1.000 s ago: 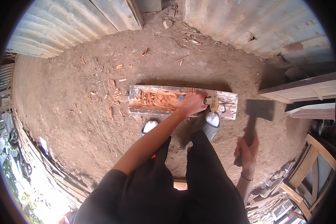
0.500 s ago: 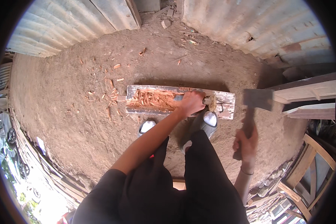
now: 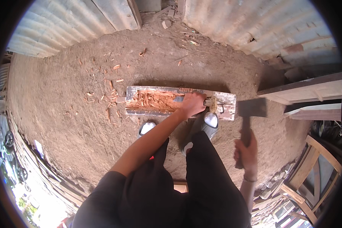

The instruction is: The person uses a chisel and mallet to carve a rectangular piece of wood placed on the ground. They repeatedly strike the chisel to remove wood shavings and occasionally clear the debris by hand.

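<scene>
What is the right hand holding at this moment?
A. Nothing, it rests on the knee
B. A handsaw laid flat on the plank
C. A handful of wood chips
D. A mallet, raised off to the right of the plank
D: the right hand grips the handle of a mallet whose blocky head hangs clear of the plank, while the left hand holds a chisel against the wood.

Sunlit bare dirt floor (image 3: 64,114) strewn with wood chips (image 3: 110,83), corrugated metal walls (image 3: 254,26), wooden frames (image 3: 311,167) at right.
</scene>
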The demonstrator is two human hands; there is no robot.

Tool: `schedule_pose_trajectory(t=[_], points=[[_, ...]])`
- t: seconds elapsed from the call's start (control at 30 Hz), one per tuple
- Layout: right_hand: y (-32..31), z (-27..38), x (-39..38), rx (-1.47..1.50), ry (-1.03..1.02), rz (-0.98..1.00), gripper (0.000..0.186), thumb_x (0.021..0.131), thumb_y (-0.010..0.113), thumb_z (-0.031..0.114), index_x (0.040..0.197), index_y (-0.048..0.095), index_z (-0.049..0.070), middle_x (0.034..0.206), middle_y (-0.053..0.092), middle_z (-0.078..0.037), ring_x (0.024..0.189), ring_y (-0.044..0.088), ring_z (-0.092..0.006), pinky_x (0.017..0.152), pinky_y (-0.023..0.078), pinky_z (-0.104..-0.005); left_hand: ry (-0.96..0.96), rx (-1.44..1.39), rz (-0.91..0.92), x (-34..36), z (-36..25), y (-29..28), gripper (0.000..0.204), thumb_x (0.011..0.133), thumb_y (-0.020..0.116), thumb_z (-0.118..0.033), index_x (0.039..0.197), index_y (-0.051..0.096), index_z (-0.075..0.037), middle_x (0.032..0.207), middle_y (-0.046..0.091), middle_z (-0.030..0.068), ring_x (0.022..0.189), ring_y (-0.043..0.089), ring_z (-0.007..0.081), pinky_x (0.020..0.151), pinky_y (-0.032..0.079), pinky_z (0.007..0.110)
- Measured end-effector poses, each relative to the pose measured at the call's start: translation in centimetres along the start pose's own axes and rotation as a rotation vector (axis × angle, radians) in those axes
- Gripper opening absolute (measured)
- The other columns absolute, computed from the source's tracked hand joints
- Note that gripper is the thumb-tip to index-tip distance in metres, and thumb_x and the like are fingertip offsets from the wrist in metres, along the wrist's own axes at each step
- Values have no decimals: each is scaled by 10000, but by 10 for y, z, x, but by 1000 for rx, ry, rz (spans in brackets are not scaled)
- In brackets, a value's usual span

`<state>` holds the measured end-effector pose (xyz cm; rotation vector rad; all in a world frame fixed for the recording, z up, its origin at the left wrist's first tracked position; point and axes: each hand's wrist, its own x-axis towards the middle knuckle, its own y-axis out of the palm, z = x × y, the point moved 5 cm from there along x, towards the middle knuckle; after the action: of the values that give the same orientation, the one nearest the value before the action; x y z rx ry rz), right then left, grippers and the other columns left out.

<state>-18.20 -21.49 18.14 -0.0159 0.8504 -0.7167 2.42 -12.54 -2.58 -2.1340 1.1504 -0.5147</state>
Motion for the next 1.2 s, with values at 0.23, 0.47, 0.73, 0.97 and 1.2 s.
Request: schedule_pose_trajectory(t=[0.23, 0.47, 0.73, 0.97, 1.2], points=[[-7, -3, 21, 419, -343, -533, 292, 981, 575, 78, 1253, 473, 49, 619, 484, 0, 445, 471, -89, 395, 398, -254, -24, -14, 33, 4, -4, 2, 156, 743, 662, -174, 826, 695, -47, 803, 720, 192, 756, 727, 365, 676, 572, 482], [51, -30, 32, 172, 85, 111, 399, 915, 604, 31, 1280, 445, 56, 685, 493, -23, 455, 479, -110, 401, 408, -282, -26, 2, 3, -2, 6, 6, 170, 735, 662, -165, 847, 692, -41, 796, 715, 192, 768, 722, 373, 684, 574, 476], [-2, -7, 28, 517, -167, -442, 318, 972, 549, 60, 1277, 464, 39, 667, 498, -17, 452, 474, -96, 416, 417, -257, -58, -8, 81, 0, -2, -2, 185, 757, 669, -182, 877, 698, -45, 811, 723, 197, 776, 726, 382, 705, 573, 495], [48, -23, 24, 135, 173, 151, 400, 920, 629, 52, 1287, 470, 63, 648, 485, -12, 432, 481, -111, 385, 409, -285, -37, -1, 67, -9, 5, 1, 185, 758, 676, -192, 875, 700, -51, 834, 725, 199, 789, 730, 373, 719, 576, 493], [9, -30, 21, 426, -160, -397, 368, 964, 597, 101, 1303, 465, 49, 681, 500, -20, 511, 509, -94, 431, 405, -252, -23, 13, 125, -9, -3, -7, 212, 754, 682, -195, 906, 706, -49, 850, 728, 195, 811, 731, 371, 743, 578, 478]])
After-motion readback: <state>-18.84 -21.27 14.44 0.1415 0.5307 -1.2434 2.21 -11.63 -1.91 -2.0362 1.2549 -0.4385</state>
